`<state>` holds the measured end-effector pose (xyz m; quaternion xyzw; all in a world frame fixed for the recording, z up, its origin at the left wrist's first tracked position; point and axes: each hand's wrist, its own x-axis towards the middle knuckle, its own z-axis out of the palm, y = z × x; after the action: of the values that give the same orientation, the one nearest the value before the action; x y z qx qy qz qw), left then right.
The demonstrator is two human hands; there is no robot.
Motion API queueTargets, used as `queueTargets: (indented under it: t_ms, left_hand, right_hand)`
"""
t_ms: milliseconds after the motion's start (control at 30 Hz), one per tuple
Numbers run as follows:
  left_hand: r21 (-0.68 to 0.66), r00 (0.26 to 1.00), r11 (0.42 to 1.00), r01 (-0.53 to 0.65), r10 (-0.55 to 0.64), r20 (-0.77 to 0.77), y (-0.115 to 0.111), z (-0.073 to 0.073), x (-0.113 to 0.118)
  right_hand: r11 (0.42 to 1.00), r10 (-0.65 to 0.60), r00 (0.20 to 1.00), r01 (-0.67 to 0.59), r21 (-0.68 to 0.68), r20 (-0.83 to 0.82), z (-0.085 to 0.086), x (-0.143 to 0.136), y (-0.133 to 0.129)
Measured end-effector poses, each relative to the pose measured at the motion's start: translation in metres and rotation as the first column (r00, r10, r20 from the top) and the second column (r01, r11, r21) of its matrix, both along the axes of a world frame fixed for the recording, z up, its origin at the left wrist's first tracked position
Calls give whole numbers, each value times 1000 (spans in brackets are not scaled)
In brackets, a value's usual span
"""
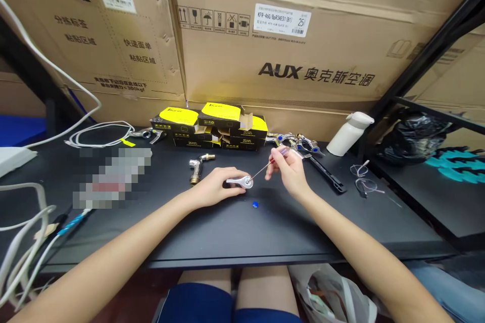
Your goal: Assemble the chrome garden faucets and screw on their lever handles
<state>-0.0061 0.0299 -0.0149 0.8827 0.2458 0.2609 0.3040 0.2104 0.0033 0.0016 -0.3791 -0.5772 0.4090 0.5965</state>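
My left hand (220, 186) is closed round a chrome faucet handle (245, 182) just above the black table, its round end facing up and to the right. In my right hand (290, 169) is a thin screwdriver (261, 171), pinched by its reddish-purple grip, with the tip at the hole in the handle's round end. A small blue cap (255, 204) lies on the table just below the handle. Left of it, behind my left hand, a chrome faucet body (196, 170) with brass ends stands on the table.
Yellow and black boxes (220, 114) are stacked at the back, with chrome handles (310, 144) to their right. A white bottle (346, 133), a black tool (328, 175) and clear bags (366, 181) lie right. White cables (38, 242) run along the left.
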Motion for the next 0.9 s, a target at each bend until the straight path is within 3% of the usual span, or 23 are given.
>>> queueTargets:
  t_ms: [167,533,733,900]
  left_hand:
    - [-4,1000,1000,3,-3,2,0,0,0]
    - [10,1000,1000,0,0,-13,1,-1,0]
    - [27,1000,1000,-13,13,-13,1,-1,0]
    - [7,1000,1000,-24,24,-3,0,-1,1]
  right_hand:
    - [998,-14,999,11,-65,-43,-3,0,3]
    - [996,-63,997,60,-61,-53,-5,-2,3]
    - [993,-108,992,111,46,-62,-5,-5,0]
    - [980,-121,992,112,163,46,-5,-6,-6]
